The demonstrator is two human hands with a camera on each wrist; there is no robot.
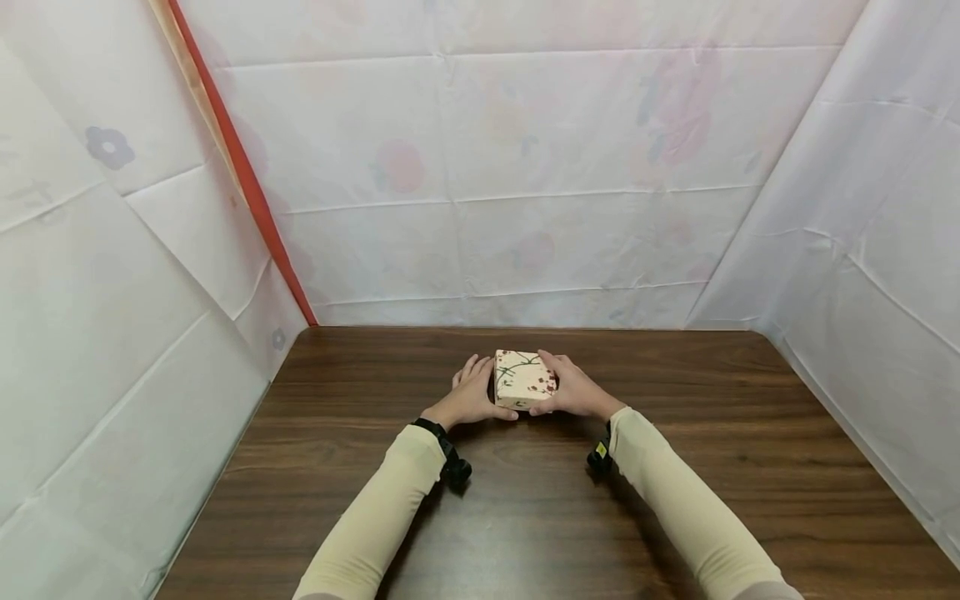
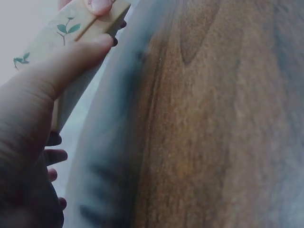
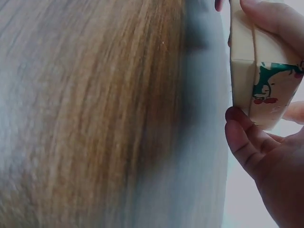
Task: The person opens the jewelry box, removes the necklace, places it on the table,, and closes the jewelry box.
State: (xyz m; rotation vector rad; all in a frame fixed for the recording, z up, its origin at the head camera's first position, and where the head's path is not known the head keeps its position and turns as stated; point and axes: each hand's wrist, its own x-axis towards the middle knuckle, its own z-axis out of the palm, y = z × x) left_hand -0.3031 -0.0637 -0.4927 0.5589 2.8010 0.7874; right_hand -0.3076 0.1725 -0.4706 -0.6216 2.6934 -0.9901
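Observation:
A small cream box (image 1: 523, 375) printed with dark branches, green leaves and red blossoms is between my two hands toward the far side of the table. My left hand (image 1: 471, 396) holds its left side, and that thumb (image 2: 71, 61) lies along the near face. On the opposite side my right hand (image 1: 573, 390) grips the box, its thumb at the near face and a finger on top. A seam runs round the box (image 3: 242, 80) in the right wrist view. Whether its underside touches the table cannot be told.
The brown wood-grain table (image 1: 517, 517) is bordered by white printed sheets (image 1: 450, 242) at the back and sides. A red strip (image 1: 255, 200) runs down the back left corner. Black wrist cameras (image 1: 455, 471) are strapped to both wrists.

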